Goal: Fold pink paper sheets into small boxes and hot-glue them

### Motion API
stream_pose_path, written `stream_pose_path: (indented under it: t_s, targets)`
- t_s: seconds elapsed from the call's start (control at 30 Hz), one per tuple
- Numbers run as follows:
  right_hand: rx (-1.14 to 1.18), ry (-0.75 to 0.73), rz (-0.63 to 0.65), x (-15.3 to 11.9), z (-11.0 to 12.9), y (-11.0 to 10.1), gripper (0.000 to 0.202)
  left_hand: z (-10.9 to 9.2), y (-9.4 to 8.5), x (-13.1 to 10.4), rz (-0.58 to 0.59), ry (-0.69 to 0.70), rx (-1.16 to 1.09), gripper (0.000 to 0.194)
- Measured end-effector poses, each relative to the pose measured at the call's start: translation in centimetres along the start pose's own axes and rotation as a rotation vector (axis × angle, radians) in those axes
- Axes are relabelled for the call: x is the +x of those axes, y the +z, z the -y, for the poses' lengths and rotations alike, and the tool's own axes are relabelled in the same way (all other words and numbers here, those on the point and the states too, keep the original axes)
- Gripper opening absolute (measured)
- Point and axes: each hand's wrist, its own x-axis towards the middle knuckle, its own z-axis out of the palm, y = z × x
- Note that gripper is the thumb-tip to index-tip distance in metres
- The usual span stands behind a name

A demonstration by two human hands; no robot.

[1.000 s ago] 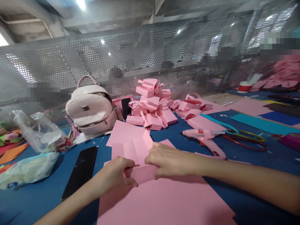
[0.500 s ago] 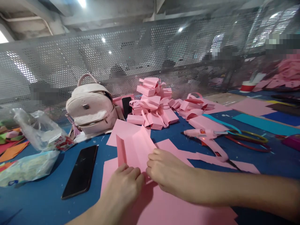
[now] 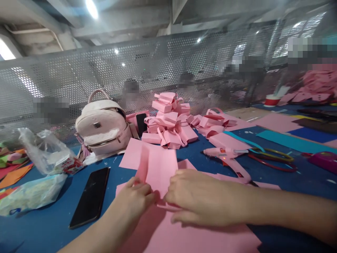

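Observation:
A folded piece of pink paper [image 3: 161, 167] stands between my hands, its left side raised as a flap. My left hand [image 3: 138, 196] is closed around the lower left edge of this piece. On its right lower side, my right hand [image 3: 193, 198] grips with bent fingers, the thumb lower down and apart. Exactly how the fingertips pinch the paper is hidden. Flat pink sheets [image 3: 210, 235] lie beneath both hands. Right of them rests a pink hot glue gun [image 3: 229, 158] with a small orange light lit.
A black phone [image 3: 91, 196] lies left of my hands. Behind are a pale backpack [image 3: 102, 126] and a pile of small pink paper boxes [image 3: 171, 123]. Plastic bags [image 3: 34, 193] sit at left; a turquoise strip [image 3: 295, 140] and purple object [image 3: 323, 161] at right.
The folded pink paper's side walls have spread and its right side lies flatter. My right hand has opened its thumb away from the fingers; my left hand has moved slightly left.

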Motion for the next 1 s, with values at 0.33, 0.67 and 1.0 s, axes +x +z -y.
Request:
stream_pose_path:
  t_s: [0.33, 0.67, 1.0]
  targets:
    - [0.061, 0.074, -0.349, 0.5, -1.6, -0.8, 0.026, 0.7, -1.4, -0.2, -0.435, 0.119, -0.086, 0.013]
    - [0.045, 0.235, -0.086, 2.1, -2.1, 2.3, 0.012, -0.1, -2.1, -0.9, -0.417, 0.172, -0.377, 0.044]
    - [-0.130, 0.184, -0.066, 1.4, -1.7, 3.2, 0.015, 0.3, -0.8, 1.4, 0.191, -0.334, -0.173, 0.027]
